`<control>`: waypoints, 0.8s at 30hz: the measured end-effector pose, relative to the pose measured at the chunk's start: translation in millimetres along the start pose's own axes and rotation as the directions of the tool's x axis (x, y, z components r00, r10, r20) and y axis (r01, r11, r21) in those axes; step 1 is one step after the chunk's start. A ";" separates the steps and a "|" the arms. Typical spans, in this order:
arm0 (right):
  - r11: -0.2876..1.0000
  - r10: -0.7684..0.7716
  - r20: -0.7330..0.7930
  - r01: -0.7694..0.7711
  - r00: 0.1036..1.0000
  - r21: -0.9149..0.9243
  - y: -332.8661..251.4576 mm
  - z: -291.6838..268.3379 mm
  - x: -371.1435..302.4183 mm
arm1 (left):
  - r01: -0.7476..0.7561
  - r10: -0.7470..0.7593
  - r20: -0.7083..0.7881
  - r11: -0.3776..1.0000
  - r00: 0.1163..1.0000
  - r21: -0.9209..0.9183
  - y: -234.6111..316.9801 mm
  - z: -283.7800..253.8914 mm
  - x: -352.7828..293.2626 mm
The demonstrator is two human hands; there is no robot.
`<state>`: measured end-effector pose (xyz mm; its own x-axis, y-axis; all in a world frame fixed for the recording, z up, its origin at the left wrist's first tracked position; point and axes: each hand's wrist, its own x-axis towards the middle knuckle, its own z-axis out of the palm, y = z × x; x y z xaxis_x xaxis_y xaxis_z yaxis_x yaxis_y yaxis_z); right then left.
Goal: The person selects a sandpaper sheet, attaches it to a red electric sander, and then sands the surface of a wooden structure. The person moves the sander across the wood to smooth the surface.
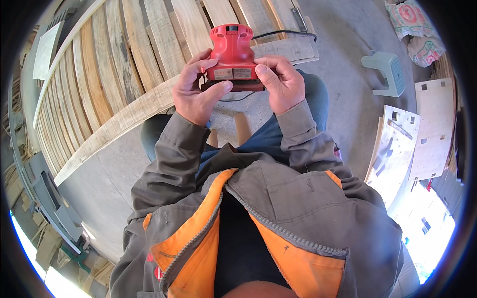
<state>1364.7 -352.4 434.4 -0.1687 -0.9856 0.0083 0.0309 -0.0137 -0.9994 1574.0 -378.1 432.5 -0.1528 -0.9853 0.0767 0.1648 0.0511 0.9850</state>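
I hold a red electric palm sander (231, 52) in front of me with both hands, its dark base plate turned toward me. My left hand (195, 92) grips its left side, thumb lying along the lower edge of the base. My right hand (279, 82) grips the right side, thumb pressed near the label. A black power cord (283, 34) runs from the sander's far end to the right. Beneath and beyond the sander lies a wooden slatted panel (124, 69) of pale planks.
A small pale green plastic stool (387, 74) stands on the concrete floor to the right. White cut board pieces (412, 139) lean at the right. Printed sacks (417, 30) lie top right. Grey machinery (49, 198) sits at the left edge.
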 end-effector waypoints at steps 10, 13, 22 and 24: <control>0.999 0.007 -0.052 -0.009 0.999 -0.034 -3.7 2.2 6.8 | 0.003 -0.003 -0.020 1.000 1.000 -0.027 2.6 5.5 -1.3; 0.997 0.032 -0.056 -0.036 0.998 -0.062 -6.8 3.2 9.6 | 0.002 -0.002 -0.021 1.000 1.000 -0.020 0.6 4.6 -1.3; 0.991 0.114 -0.082 -0.119 0.990 -0.058 -6.9 5.2 11.1 | 0.104 -0.106 -0.074 0.994 0.992 -0.027 6.8 10.0 -4.5; 0.992 0.119 -0.083 -0.122 0.989 -0.034 -5.2 5.3 10.9 | 0.056 -0.057 -0.075 0.998 0.996 -0.017 8.9 12.6 -4.8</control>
<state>1367.9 -364.0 439.9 -0.2447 -0.9630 -0.1132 0.0181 0.1122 -0.9935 1563.9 -370.9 442.9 -0.0888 -0.9960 0.0089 0.1724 -0.0065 0.9850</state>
